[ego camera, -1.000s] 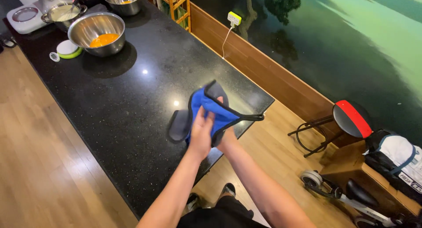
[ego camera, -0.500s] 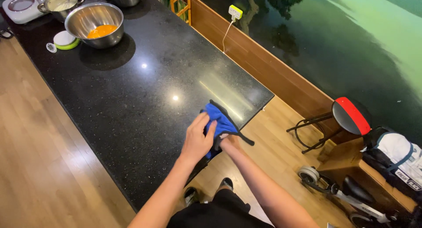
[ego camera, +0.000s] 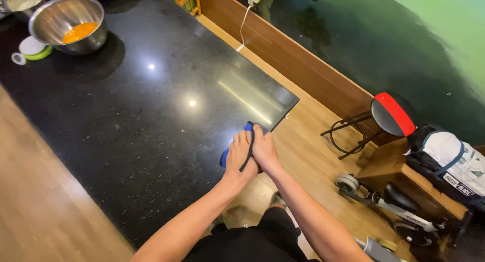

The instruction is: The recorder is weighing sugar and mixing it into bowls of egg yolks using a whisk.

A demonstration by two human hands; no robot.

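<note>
Both hands are bunched together right at the near edge of the black speckled stone countertop (ego camera: 126,125). Left hand (ego camera: 238,158) and right hand (ego camera: 263,150) are closed around a soft blue cloth (ego camera: 226,155) with a thin black strap (ego camera: 248,152) running between them, so most of the cloth is hidden under the fingers.

Main risk as I see it: that bundle sits right on the countertop's edge, so if the grip slackens it could slide off onto the wooden floor (ego camera: 303,156) just beyond that edge. Can't tell if anything is wrapped inside the cloth; if so, a drop would matter more. The polished stone looks slick, which wouldn't help.

Around the countertop: at its far end, well apart from the hands, a steel mixing bowl with orange stuff inside (ego camera: 69,23), and a small white lid with a green rim (ego camera: 33,48) just beside it. Off the countertop's near corner there's a black-and-red round stool (ego camera: 391,113), and further from it a grey-white backpack (ego camera: 449,161) and a small scooter (ego camera: 384,204). Nothing on the countertop stands between the hands and the bowl.
</note>
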